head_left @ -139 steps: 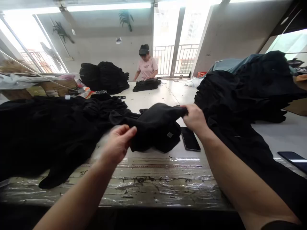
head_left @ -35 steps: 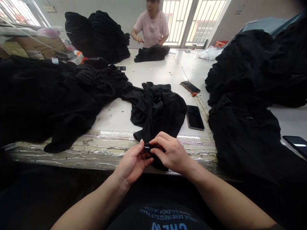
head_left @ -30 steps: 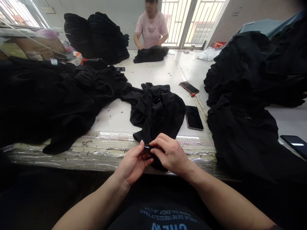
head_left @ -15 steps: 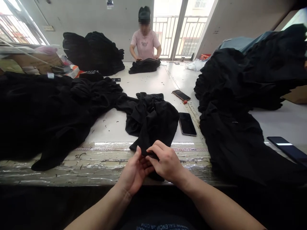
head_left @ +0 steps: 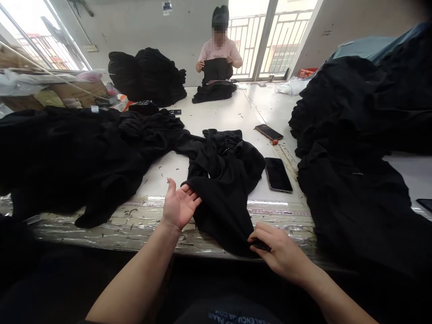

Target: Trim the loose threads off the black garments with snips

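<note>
A crumpled black garment lies on the table in front of me, its near part drawn out toward the table's front edge. My right hand pinches its near right corner between thumb and fingers. At the garment's left edge my left hand is open, palm up, thumb apart; its fingertips touch the cloth or reach just under it. What kind of garment it is cannot be made out. Its far end meets a larger heap of black cloth on the left.
Two phones, one nearer and one farther, lie right of the garment. A tall black cloth pile stands at the right, another at the back left. Across the table, a person holds up black cloth over a stack.
My hands have moved apart, the right one pulling the cloth's corner right and nearer, the left one opening leftward. The person opposite has lifted a black piece. The view has shifted slightly.
</note>
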{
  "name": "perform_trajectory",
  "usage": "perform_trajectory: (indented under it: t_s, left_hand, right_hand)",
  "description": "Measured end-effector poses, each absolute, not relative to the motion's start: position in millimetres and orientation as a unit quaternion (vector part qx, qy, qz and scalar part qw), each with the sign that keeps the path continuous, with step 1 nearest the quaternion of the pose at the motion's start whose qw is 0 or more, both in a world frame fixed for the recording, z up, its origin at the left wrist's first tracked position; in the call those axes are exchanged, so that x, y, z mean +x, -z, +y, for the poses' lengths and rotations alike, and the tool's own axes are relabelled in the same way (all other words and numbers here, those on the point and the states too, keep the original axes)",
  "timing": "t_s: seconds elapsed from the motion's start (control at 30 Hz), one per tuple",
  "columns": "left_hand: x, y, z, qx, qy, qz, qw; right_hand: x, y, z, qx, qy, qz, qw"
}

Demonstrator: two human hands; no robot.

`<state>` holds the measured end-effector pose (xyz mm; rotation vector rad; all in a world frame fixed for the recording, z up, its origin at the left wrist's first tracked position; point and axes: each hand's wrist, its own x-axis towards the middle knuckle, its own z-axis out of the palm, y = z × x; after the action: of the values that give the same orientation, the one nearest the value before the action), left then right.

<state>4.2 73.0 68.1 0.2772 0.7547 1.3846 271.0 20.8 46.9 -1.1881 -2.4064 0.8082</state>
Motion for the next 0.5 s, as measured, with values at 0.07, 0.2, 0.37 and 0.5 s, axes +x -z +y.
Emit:
perform_trajectory:
  t_s: [0.07,0.2,0.37,0.5]
  left_hand:
    - [5,-69,63,0.120,-0.615,0.341,0.701]
    - [5,-70,52,0.103,-0.610,0.347,0.705]
    - [12,-70,49,0.084,-0.616,0.353,0.700]
    - [30,-71,48,0.075,-0.602,0.356,0.711]
  right_hand:
    - [271,-47,22,-0.426,-0.296,-0.844,0.138]
    - [266,-48,25,-0.429,-0.300,-0.846,0.104]
    - [261,-57,28,-0.431,-0.301,-0.843,0.115]
    - [235,-72,40,-0.432,-0.247,-0.823,0.273]
